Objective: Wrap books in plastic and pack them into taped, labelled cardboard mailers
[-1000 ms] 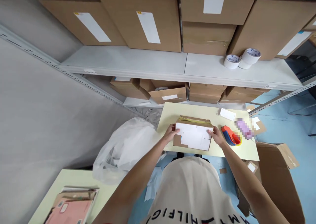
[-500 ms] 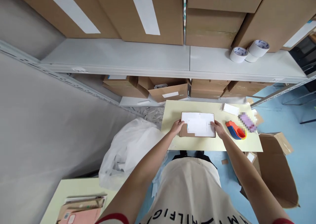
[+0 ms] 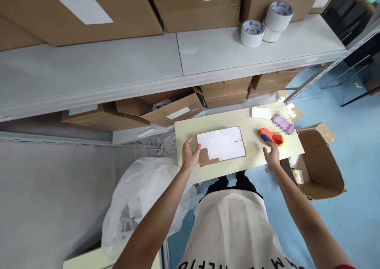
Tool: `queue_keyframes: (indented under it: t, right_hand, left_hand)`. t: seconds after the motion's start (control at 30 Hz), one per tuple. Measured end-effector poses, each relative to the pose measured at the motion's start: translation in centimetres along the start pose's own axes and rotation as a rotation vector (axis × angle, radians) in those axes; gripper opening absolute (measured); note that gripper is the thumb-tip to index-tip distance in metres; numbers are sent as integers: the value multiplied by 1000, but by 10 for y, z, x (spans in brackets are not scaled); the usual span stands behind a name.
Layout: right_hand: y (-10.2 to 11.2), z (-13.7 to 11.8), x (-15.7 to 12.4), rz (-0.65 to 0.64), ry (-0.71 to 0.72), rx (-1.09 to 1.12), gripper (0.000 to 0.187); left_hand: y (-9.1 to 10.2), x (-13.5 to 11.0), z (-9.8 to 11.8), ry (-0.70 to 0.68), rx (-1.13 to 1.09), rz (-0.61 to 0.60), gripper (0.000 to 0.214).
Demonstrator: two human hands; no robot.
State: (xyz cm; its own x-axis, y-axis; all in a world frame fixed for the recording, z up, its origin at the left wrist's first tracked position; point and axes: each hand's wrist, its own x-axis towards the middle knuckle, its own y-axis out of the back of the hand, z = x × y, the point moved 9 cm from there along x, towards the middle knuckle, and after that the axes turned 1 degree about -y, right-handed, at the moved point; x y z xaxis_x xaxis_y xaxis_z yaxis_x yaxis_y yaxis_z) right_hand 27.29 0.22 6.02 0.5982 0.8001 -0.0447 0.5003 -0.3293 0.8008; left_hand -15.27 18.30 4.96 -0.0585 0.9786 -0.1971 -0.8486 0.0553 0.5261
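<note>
On the pale yellow table [image 3: 190,128] lies a flat brown cardboard box [image 3: 204,158], its top mostly covered by white paper sheets [image 3: 224,142]. My left hand [image 3: 190,155] is open at the box's left edge, thumb pointing toward the corner; whether it touches is hard to tell. An orange and blue tape dispenser [image 3: 265,134] with a yellow rim rests on the right half of the table. Just in front of it is my right hand [image 3: 272,155], fingers apart and holding nothing, fingertips close to the dispenser's lower side.
A white packet [image 3: 261,112] and a blurred purple item [image 3: 283,123] lie at the table's right. Tape rolls [image 3: 252,33] stand on the grey shelf [image 3: 142,59]. An open carton [image 3: 320,162] is at right on the floor, a translucent plastic bag [image 3: 139,194] at left.
Both hands have let go of the box, which stays on the table. My right hand has moved right to the tape dispenser. The view has shifted right and tilted.
</note>
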Motion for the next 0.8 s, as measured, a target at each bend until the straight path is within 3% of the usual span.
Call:
queue_keyframes:
  t: [0.13, 0.23, 0.4, 0.57, 0.7, 0.8]
  right_hand:
    - [11, 24, 22, 20, 42, -155, 41]
    - [3, 34, 39, -88, 50, -244, 45]
    - [-15, 47, 56, -305, -5, -399, 42]
    - [-28, 47, 60, -436, 26, -452, 30]
    - [-27, 49, 58, -404, 89, -372, 23]
    - [-14, 50, 53, -345, 163, -164, 21]
  left_hand:
    - [-4, -10, 45, -197, 133, 35, 53]
    - [-23, -18, 84, -279, 214, 12, 47]
    - [-75, -29, 142, -379, 320, -94, 37]
    - [-134, -35, 182, -503, 460, -248, 30]
    - [-174, -36, 201, -543, 480, -387, 27]
    - [-201, -36, 210, -506, 419, -504, 31]
